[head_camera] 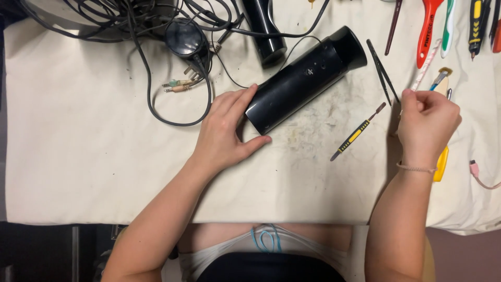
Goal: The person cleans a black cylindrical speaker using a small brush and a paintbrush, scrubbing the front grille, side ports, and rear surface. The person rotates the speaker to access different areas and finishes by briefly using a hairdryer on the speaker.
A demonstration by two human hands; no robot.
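Note:
A long black speaker lies slanted on the cream cloth. My left hand rests flat against its near end, fingers and thumb cupping that end. My right hand is closed over tools at the right: a thin pale stick pokes out above the fist and a yellow handle shows below the wrist. Black tweezers lie just left of that hand. A yellow and black pry tool lies between the hands.
Tangled black cables, a round black puck and audio plugs lie at the top left. A second black speaker stands behind. A red-handled tool, screwdrivers and a pink cable sit at the right.

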